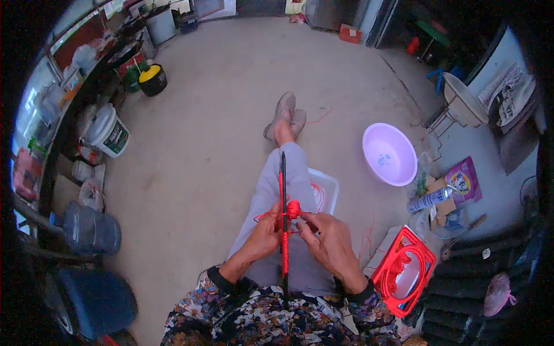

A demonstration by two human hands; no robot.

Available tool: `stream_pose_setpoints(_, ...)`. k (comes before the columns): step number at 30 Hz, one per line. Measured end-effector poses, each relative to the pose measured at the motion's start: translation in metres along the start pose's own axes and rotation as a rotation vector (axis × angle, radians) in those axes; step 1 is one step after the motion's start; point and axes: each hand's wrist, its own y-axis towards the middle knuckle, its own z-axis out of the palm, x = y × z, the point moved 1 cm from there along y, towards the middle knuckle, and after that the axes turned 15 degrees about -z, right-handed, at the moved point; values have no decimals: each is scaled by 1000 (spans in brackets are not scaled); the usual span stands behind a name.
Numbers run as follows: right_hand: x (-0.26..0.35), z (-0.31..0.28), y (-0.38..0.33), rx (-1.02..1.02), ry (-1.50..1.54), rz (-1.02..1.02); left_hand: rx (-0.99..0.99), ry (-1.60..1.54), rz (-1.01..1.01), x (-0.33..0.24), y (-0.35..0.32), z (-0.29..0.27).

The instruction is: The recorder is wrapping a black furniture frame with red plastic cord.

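A long dark rod [283, 173] stands upright over my lap, wrapped along much of its length in red cord [284, 254]. A small red knot [294, 209] sits on the rod at hand height. My left hand [262, 236] pinches the cord on the rod's left side. My right hand [330, 242] holds the cord just right of the knot. Thin red strands run between the two hands. My legs in grey trousers stretch out ahead, feet crossed.
A red plastic basket [404, 279] with red cord sits at my right. A white tray [326, 187] lies under my leg. A lilac basin [389, 154], a spray can [430, 199], a white bucket [108, 131] and a blue water jug [89, 230] stand about the concrete floor.
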Motion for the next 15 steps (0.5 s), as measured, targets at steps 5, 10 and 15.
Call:
stream_pose_setpoints(5, -14, 20, 5, -27, 383, 88, 88, -160, 111, 7, 0, 4)
stream_pose_setpoints(10, -13, 17, 8, -36, 359, 4, -46, 160, 316, 4, -6, -2)
stream_pose_setpoints(15, -1, -30, 22, -55, 415, -179, -20, -539, 1, 3, -38, -13)
